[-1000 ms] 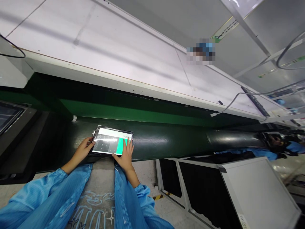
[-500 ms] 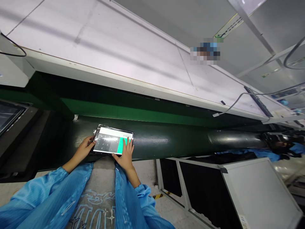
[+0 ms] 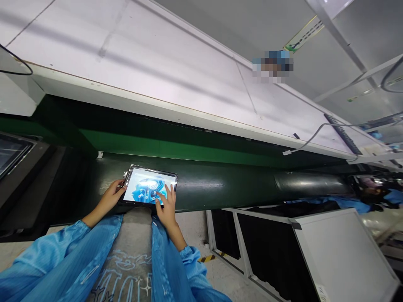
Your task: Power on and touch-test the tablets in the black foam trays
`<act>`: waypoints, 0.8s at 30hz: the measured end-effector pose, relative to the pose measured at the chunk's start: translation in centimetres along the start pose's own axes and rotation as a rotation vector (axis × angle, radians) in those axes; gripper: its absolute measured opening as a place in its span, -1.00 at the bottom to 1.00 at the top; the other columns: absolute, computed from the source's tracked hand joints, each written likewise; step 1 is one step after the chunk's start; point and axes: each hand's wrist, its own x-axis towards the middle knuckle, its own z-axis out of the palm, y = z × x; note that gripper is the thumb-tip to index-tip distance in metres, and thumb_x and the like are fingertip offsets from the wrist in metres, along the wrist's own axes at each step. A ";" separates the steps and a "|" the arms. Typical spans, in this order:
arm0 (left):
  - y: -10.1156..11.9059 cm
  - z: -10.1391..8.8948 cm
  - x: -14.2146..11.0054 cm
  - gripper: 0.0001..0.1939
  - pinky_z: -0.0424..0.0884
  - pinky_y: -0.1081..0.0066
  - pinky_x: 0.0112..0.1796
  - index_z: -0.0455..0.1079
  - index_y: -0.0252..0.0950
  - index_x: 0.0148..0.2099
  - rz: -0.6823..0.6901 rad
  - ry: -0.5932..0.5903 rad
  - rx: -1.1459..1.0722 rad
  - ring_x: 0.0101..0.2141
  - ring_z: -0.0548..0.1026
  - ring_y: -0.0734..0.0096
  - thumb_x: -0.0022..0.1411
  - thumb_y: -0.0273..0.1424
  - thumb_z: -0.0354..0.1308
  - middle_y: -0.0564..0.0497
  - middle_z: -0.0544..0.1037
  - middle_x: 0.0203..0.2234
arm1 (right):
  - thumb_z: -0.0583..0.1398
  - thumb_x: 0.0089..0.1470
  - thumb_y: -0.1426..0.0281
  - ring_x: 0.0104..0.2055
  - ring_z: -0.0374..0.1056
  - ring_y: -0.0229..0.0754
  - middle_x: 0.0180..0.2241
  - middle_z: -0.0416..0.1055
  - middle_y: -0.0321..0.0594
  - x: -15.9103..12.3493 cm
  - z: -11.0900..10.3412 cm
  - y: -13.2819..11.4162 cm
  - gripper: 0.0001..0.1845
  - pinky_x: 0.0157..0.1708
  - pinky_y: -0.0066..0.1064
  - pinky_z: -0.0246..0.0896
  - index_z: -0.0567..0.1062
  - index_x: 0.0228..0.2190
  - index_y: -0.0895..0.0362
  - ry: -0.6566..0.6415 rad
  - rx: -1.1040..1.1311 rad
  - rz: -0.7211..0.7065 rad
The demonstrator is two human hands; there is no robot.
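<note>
A tablet (image 3: 147,188) in a clear wrapping lies on the dark conveyor belt (image 3: 220,186), its screen lit with a blue wallpaper and small icons. My left hand (image 3: 110,199) grips the tablet's left edge, fingers curled round it. My right hand (image 3: 166,205) rests at the lower right of the screen with its fingers spread, fingertips touching the glass. Both arms wear blue sleeves.
A long white shelf (image 3: 141,71) runs above the belt, with a grey cable (image 3: 315,132) hanging off its right part. A white panel (image 3: 340,251) and a dark framed rack (image 3: 252,247) stand to the lower right. A dark machine (image 3: 15,155) sits at the left. Another person's blue sleeve (image 3: 352,203) lies far right.
The tablet's screen switched from a white and green keypad page to a blue home screen. My right hand slid slightly left and down on the screen. My left hand stayed put.
</note>
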 end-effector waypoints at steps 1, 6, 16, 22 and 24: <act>0.1 0.0 0.0 -0.33 0.41 0.08 -0.04 0.40 -0.28 -0.03 -0.006 -0.004 -0.001 -0.21 0.51 0.10 0.00 0.15 0.10 -0.15 0.52 -0.14 | 0.08 0.28 0.24 0.44 -0.24 0.13 0.35 0.08 -0.18 -0.4 -0.1 -0.4 -0.65 0.33 0.15 -0.28 0.55 -0.02 -0.03 -0.076 0.009 -0.066; 0.8 -0.2 -0.1 -0.32 0.41 0.09 -0.05 0.40 -0.26 -0.01 -0.046 -0.007 0.008 -0.19 0.51 0.09 -0.01 0.15 0.11 -0.13 0.53 -0.14 | 0.13 0.25 0.26 0.43 -0.17 0.10 0.34 0.13 -0.25 -1.5 -0.6 -0.7 -0.65 0.34 0.14 -0.28 0.52 0.03 -0.11 -0.146 0.047 -0.116; -0.4 0.2 0.0 -0.27 0.46 0.16 -0.19 0.32 -0.29 0.06 0.002 -0.056 -0.005 -0.23 0.48 0.15 -0.06 0.08 0.22 -0.15 0.45 -0.10 | 0.10 0.18 -0.02 0.35 0.04 0.10 0.29 0.14 0.12 -1.6 1.7 4.9 -0.23 0.32 0.02 -0.09 0.24 0.23 0.22 0.321 0.366 0.479; -1.2 0.2 0.0 -0.21 0.45 0.14 -0.15 0.26 -0.28 0.10 0.028 -0.073 0.027 -0.20 0.47 0.16 -0.12 0.02 0.28 -0.16 0.40 -0.07 | 0.17 0.09 -0.04 0.29 0.15 0.10 0.23 0.26 0.09 -1.2 2.0 5.4 -0.22 0.28 -0.07 0.00 0.33 0.17 0.23 0.317 0.533 0.579; -1.6 0.2 0.1 -0.20 0.45 0.12 -0.11 0.25 -0.27 0.12 0.045 -0.075 0.050 -0.17 0.47 0.14 -0.12 0.00 0.29 -0.17 0.39 -0.04 | 0.17 0.10 -0.03 0.27 0.17 0.09 0.21 0.29 0.08 -1.0 1.9 5.2 -0.25 0.27 -0.09 0.01 0.34 0.15 0.23 0.306 0.548 0.579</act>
